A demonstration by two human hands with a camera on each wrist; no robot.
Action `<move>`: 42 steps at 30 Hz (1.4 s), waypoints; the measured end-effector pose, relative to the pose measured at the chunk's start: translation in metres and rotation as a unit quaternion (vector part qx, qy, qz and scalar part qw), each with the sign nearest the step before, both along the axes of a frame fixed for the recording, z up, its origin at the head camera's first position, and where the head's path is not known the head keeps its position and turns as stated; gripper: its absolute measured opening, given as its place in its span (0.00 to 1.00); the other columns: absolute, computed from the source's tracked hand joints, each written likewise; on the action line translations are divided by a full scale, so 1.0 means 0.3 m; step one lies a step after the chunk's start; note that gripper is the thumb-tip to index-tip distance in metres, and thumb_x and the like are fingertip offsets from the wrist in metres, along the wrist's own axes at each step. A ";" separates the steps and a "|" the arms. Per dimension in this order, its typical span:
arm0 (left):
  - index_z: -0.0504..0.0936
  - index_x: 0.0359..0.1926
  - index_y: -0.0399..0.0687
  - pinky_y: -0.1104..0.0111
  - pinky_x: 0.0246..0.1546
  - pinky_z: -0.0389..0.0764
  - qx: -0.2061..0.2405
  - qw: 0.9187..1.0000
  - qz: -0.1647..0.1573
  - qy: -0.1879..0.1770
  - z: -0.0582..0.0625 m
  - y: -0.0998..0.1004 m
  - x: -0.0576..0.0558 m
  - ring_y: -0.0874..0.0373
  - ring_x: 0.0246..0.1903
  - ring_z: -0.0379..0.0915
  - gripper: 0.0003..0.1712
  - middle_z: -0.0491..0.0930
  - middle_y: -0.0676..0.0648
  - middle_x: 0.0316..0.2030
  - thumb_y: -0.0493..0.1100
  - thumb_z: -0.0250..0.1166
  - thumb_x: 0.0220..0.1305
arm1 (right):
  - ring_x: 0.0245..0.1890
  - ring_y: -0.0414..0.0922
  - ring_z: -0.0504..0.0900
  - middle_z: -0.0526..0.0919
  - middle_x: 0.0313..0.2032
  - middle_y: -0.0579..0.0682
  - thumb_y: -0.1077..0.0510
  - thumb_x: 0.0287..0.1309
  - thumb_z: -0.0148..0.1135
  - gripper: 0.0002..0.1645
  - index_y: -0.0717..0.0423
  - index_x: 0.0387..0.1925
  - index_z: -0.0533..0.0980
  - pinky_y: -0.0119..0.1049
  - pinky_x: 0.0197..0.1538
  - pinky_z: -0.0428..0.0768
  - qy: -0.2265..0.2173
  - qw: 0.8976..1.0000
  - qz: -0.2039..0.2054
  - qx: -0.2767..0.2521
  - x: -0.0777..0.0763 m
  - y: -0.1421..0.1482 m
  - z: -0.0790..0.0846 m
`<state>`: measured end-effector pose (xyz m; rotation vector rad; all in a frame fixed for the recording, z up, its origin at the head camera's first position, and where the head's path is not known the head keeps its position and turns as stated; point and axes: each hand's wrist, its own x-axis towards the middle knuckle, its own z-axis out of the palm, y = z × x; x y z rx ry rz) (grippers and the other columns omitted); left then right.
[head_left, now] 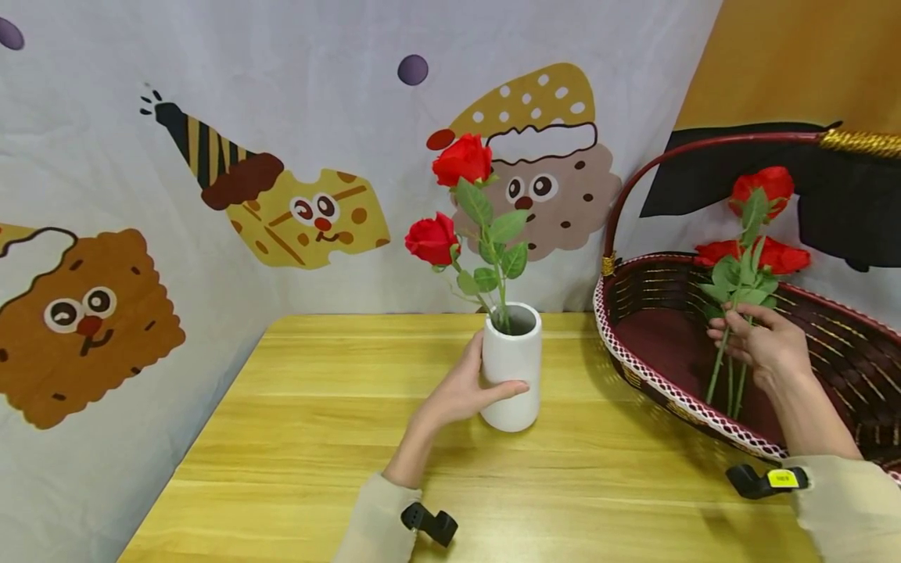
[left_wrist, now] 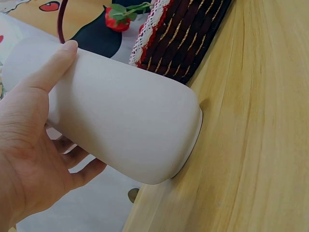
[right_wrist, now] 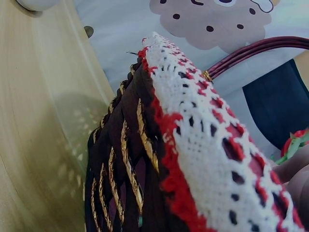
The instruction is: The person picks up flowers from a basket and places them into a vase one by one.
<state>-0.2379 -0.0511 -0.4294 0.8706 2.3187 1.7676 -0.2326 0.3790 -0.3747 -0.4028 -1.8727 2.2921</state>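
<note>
A white vase [head_left: 512,375] stands upright on the wooden table, and my left hand [head_left: 468,387] grips its side. In the left wrist view the thumb and fingers of that hand [left_wrist: 36,140] wrap round the vase [left_wrist: 130,111]. Two red roses, one higher [head_left: 463,160] and one lower [head_left: 432,239], lean left out of its mouth. Over the dark woven basket [head_left: 619,352], my right hand [head_left: 767,344] pinches the stems of several red roses [head_left: 763,191]. Their stem ends hang inside the basket. The right wrist view mostly shows the basket's lace rim [right_wrist: 193,125], which hides most of that hand.
The basket's arched handle [head_left: 626,188] rises at the right, partly wrapped in gold. Behind the yellow wooden table [head_left: 317,438] hangs a cloth [head_left: 338,78] printed with cartoon faces. A black wrist camera sits on each sleeve.
</note>
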 end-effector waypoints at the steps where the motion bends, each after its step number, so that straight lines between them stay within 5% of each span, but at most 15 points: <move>1: 0.53 0.76 0.66 0.55 0.65 0.68 0.001 1.000 -0.001 0.000 0.000 -0.001 0.000 0.62 0.61 0.68 0.52 0.68 0.60 0.63 0.53 0.76 0.59 | 0.26 0.40 0.88 0.88 0.27 0.43 0.56 0.69 0.60 0.13 0.49 0.52 0.70 0.32 0.28 0.83 0.007 1.000 0.000 -0.008 0.001 0.000 0.002; 9: 0.53 0.76 0.66 0.55 0.65 0.68 0.007 1.000 -0.007 0.006 -0.001 -0.002 0.000 0.61 0.61 0.68 0.52 0.69 0.59 0.63 0.52 0.76 0.60 | 0.26 0.43 0.88 0.88 0.28 0.49 0.58 0.70 0.59 0.06 0.51 0.41 0.81 0.31 0.32 0.85 0.098 0.991 -0.043 -0.084 0.011 -0.012 0.018; 18: 0.53 0.76 0.67 0.56 0.66 0.67 0.009 1.000 -0.008 0.008 0.000 -0.001 -0.003 0.61 0.62 0.68 0.52 0.68 0.60 0.63 0.51 0.76 0.60 | 0.26 0.45 0.87 0.87 0.30 0.53 0.61 0.66 0.63 0.08 0.59 0.44 0.82 0.33 0.31 0.85 0.157 0.972 -0.086 -0.154 0.020 -0.018 0.059; 26: 0.52 0.76 0.65 0.56 0.65 0.68 0.004 1.000 -0.009 0.009 0.000 -0.002 -0.003 0.61 0.62 0.68 0.53 0.68 0.59 0.63 0.52 0.76 0.59 | 0.24 0.44 0.85 0.86 0.41 0.50 0.63 0.63 0.66 0.12 0.63 0.47 0.81 0.32 0.28 0.84 0.189 0.958 -0.151 -0.153 0.013 -0.033 0.094; 31: 0.52 0.77 0.64 0.56 0.66 0.67 0.007 1.000 -0.009 0.013 0.001 -0.002 -0.003 0.61 0.62 0.68 0.52 0.68 0.59 0.63 0.51 0.76 0.60 | 0.23 0.43 0.84 0.87 0.36 0.51 0.61 0.63 0.66 0.13 0.61 0.48 0.82 0.29 0.28 0.83 0.181 0.957 -0.193 -0.120 0.008 -0.053 0.108; 42: 0.51 0.77 0.68 0.55 0.66 0.67 0.001 1.000 -0.005 0.010 0.002 -0.002 -0.001 0.62 0.62 0.67 0.53 0.67 0.60 0.64 0.52 0.75 0.60 | 0.26 0.46 0.87 0.87 0.33 0.55 0.65 0.59 0.69 0.14 0.66 0.46 0.81 0.33 0.30 0.85 0.213 0.953 -0.118 -0.179 0.035 -0.085 0.141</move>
